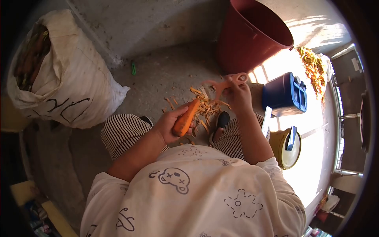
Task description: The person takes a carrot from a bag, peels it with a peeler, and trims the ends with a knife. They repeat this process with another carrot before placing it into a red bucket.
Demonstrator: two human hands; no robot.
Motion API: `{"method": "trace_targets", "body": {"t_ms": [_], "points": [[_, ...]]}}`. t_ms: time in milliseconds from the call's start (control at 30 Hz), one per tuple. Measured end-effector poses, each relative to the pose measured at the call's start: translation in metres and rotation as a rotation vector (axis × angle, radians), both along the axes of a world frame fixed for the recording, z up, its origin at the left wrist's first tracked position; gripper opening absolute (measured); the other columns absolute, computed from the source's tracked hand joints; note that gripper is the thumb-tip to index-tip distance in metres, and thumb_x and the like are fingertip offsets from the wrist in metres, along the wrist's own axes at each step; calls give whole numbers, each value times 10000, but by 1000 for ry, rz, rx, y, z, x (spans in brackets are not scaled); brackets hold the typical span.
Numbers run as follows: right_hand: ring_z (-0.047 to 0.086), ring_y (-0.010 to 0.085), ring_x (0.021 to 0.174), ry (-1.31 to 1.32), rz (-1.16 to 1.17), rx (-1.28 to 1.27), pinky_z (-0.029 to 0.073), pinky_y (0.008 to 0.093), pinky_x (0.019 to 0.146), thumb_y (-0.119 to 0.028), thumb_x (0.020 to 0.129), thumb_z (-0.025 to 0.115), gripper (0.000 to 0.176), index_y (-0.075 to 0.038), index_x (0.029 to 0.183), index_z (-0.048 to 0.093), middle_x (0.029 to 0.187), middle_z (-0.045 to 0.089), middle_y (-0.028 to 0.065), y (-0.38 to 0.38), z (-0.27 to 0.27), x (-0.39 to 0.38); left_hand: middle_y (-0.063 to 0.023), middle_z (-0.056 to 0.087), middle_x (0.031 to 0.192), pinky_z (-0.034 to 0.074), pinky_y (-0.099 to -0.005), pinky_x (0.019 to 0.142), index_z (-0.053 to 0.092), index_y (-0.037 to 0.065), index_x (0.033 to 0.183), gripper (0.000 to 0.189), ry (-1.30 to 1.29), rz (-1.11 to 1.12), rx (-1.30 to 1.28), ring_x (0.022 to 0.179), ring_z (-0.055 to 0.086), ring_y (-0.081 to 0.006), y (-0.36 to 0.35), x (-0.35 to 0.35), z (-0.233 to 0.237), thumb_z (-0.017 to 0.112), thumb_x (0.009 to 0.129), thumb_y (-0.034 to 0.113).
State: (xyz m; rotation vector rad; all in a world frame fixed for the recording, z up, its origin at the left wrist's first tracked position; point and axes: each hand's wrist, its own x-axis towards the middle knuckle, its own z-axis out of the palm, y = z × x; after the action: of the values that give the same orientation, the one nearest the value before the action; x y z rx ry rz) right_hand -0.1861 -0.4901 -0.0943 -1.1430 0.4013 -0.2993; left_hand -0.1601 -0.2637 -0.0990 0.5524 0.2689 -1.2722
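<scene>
Bear-print shirt (209, 185), L hand (169, 124) grips carrot (187, 117), sack (85, 73) has blk scrawl.

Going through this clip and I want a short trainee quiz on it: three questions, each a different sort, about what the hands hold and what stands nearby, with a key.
1. Multiple choice. What does the left hand hold?
A) a knife
B) a carrot
C) a cup
2. True or false: the right hand holds the peeler.
3. Fill in the missing word. The can that stands between the bucket and the tub is ____ in colour.
Key: 1 B; 2 true; 3 blue.
</scene>
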Motion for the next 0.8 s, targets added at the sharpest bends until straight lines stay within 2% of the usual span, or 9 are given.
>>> {"method": "trace_targets", "body": {"t_ms": [133, 200, 333, 400, 433, 533, 600, 700, 800], "points": [[513, 100, 561, -7, 349, 223, 423, 203, 491, -155, 777, 595, 190, -5, 870, 525, 718, 556, 67, 59, 35, -25, -98, 532, 796, 439, -288, 495, 426, 41, 1110, 320, -181, -95, -132, 661, 533, -174, -7, 5, -2, 416, 850, 227], [521, 102, 573, -35, 517, 298, 431, 205, 497, -151, 770, 603, 195, -7, 876, 523, 730, 562, 71, 71, 36, -29, -101, 535, 774, 435, -286, 464, 439, 17, 1077, 313, -72, -18, -39, 632, 540, -178, -7, 0, 6, 426, 844, 226], [526, 104, 567, -31, 513, 277, 434, 206, 498, -138, 766, 606, 190, -6, 874, 521, 733, 567, 72, 71, 26, -26, -101, 534, 764, 443, -279, 463, 459, 2, 1035, 302, 76, 11, 70, 615, 541, -180, -8, -1, 1, 433, 840, 230], [525, 107, 555, -22, 481, 301, 434, 211, 492, -137, 773, 596, 179, -9, 874, 524, 729, 567, 69, 63, 21, -22, -95, 532, 778, 452, -296, 491, 450, 32, 1057, 307, -39, -27, -36, 654, 543, -185, -8, 0, -11, 425, 847, 254], [520, 107, 544, -17, 376, 229, 430, 211, 486, -139, 780, 588, 175, -6, 873, 524, 715, 562, 64, 55, 15, -18, -93, 531, 785, 457, -304, 506, 446, 47, 1068, 310, -97, -48, -86, 674, 544, -187, -7, 0, -16, 421, 851, 266], [505, 105, 527, 82, -2, -140, 412, 209, 471, -155, 791, 573, 183, 4, 866, 522, 670, 542, 49, -1, -18, 8, -84, 526, 816, 451, -323, 534, 427, 113, 1102, 305, 49, -27, -32, 700, 529, -195, 0, -2, -16, 405, 858, 295], [485, 87, 550, 194, -146, -252, 403, 205, 488, -167, 783, 587, 200, -15, 892, 516, 716, 537, 43, -33, -24, 11, -78, 516, 822, 439, -326, 533, 415, 149, 1116, 300, 4, -13, 105, 691, 516, -195, -1, -3, -8, 401, 861, 306], [500, 101, 525, 52, -65, -44, 404, 202, 471, -168, 780, 589, 203, 3, 868, 523, 667, 543, 48, -13, -8, 2, -73, 504, 812, 427, -314, 522, 411, 145, 1119, 305, 48, 3, 122, 667, 502, -190, 1, -2, -9, 399, 862, 309], [517, 101, 550, 20, 241, 163, 420, 194, 482, -144, 779, 585, 167, -17, 867, 522, 705, 553, 48, 42, 26, -21, -67, 497, 802, 424, -293, 525, 412, 114, 1113, 320, -26, -75, 32, 663, 497, -182, -6, 2, -23, 393, 865, 316]]}}
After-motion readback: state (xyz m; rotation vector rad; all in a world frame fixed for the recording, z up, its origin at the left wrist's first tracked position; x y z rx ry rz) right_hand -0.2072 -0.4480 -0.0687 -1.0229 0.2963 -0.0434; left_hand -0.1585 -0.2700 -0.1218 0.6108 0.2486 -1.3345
